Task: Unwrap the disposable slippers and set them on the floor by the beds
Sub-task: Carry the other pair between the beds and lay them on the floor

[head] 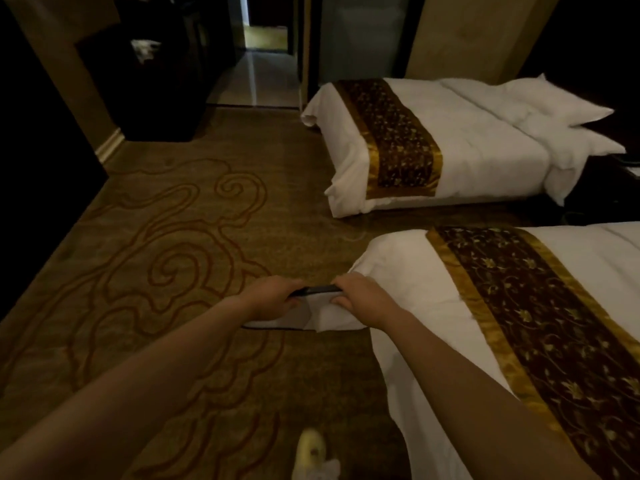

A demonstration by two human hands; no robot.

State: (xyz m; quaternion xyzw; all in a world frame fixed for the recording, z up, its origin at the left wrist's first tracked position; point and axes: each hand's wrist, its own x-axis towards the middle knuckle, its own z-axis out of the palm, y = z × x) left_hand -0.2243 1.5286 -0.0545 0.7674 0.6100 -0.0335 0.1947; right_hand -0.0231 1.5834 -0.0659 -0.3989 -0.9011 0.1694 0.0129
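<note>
Both my hands hold a flat pair of white disposable slippers (313,315) with a dark edge, in mid-air over the carpet beside the corner of the near bed (433,341). My left hand (273,297) grips the slippers' left end. My right hand (363,301) pinches the right end, where a white flap hangs down. I cannot tell whether a wrapper is still on them. The far bed (485,140) lies behind, with a strip of carpet between the two beds.
Patterned brown carpet (173,254) spreads to the left. A dark cabinet (162,91) stands at the back left beside a lit hallway (256,77). A pale shoe (311,452) shows at the bottom edge. Each bed carries a gold-and-brown runner (398,140).
</note>
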